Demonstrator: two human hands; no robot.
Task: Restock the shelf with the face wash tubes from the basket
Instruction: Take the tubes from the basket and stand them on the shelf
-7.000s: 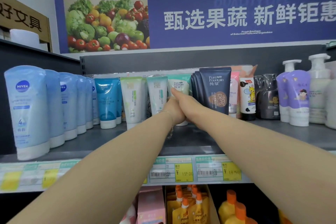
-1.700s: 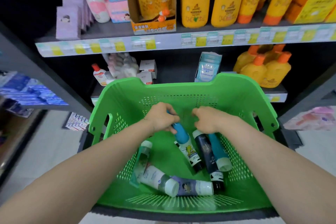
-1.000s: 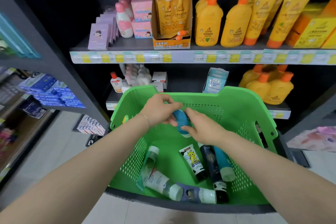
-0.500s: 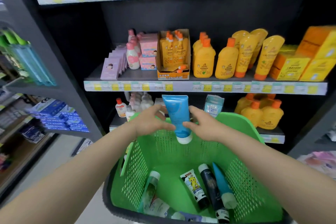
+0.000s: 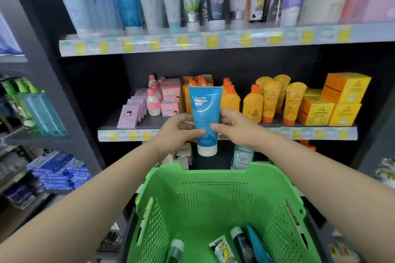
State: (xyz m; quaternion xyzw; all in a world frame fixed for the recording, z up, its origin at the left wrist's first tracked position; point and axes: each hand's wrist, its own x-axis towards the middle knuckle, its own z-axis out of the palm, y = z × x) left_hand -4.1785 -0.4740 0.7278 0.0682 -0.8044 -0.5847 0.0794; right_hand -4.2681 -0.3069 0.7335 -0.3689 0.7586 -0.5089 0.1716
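1. Sky-blue plastic face wash tube with a white cap: upright, cap downward, "Pure Fountain" label facing the camera; held in the air above the far rim of the basket, in front of the middle shelf and below the top shelf
2. Left hand: grips the lower left side of the tube, thumb across the front, fingers curled behind
3. Right hand: grips the lower right side of the tube, thumb tip on the front near the left thumb, fingers wrapped behind
4. Green perforated plastic basket: directly under the forearms, open top toward the camera
5. Basket contents, lying on the floor at the near edge: green tube with a pale cap; white tube with a yellow cartoon figure; dark tube with a white cap; slim blue tube, just beside the dark one
6. Top shelf with a yellow-tagged price rail: a row of standing face wash tubes, caps down, pale blue, blue, white-green, navy and pink
7. Middle shelf: lilac flat boxes, pink round bottles, orange-yellow bottles, orange cartons
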